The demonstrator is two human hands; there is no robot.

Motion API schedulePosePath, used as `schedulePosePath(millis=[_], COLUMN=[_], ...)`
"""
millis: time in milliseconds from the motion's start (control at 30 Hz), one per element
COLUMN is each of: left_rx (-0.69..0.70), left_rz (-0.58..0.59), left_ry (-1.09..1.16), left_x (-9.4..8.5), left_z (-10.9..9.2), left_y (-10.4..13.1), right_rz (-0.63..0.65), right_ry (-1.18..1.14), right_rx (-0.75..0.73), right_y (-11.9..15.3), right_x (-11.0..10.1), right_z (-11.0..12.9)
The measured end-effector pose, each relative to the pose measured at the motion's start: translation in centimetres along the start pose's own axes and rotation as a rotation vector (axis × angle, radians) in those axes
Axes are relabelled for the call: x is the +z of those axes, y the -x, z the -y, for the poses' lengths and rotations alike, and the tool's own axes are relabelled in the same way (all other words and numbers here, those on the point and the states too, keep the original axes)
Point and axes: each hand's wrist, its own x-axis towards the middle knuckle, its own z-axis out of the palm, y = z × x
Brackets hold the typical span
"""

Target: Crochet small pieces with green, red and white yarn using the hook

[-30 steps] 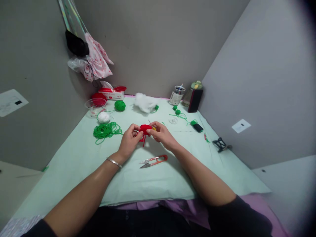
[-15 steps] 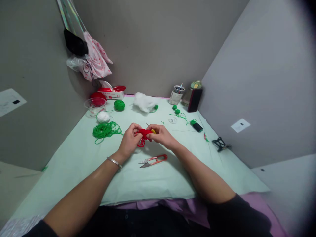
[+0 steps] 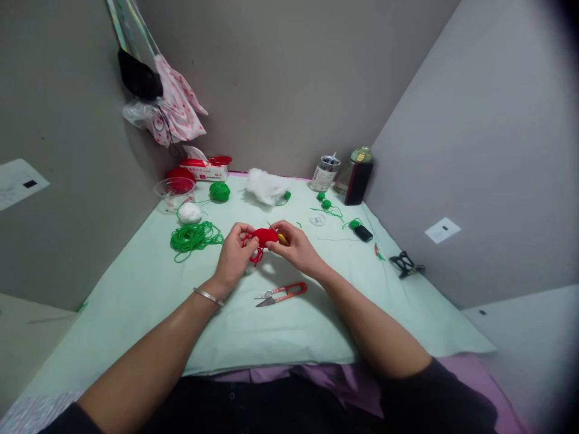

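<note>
A red yarn piece (image 3: 266, 236) is held up between my two hands over the middle of the table. My left hand (image 3: 237, 252) pinches its left end, where loose red strands hang down. At its right end, my right hand (image 3: 295, 246) grips the piece together with a yellow-handled hook (image 3: 283, 239), whose thin metal shaft points up and left. Orange-handled thread snips (image 3: 283, 294) lie on the table just below my hands.
Left are a loose green yarn coil (image 3: 192, 238), a white ball (image 3: 189, 213), a green ball (image 3: 219, 191) and a clear tub (image 3: 174, 196). White stuffing (image 3: 265, 187) lies behind. At right stand a can (image 3: 324, 173) and a phone (image 3: 359, 184); a black stand (image 3: 406, 264) lies nearer.
My left hand has shifted slightly left and up. The red piece has risen a little and shows more of its surface between my hands.
</note>
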Motion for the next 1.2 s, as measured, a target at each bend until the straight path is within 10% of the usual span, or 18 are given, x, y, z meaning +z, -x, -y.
schedulePosePath(millis=[433,833,1200], left_rx=[-0.162,0.016,-0.128], left_rz=[0.270,0.082,0.243], left_ry=[0.121,-0.057,0.068], left_x=[-1.3,-0.3,-1.3], left_z=[-1.7,0.1,-1.0], left_y=[-0.2,-0.3,-0.5], right_rz=[0.156,0.031,0.180], right_ry=[-0.147,-0.006,-0.127], right_rx=[0.094,0.003,0.110], right_y=[-0.5,0.1,-0.9], right_x=[-0.9,-0.5,-1.4], right_z=[0.4,0.0,-0.5])
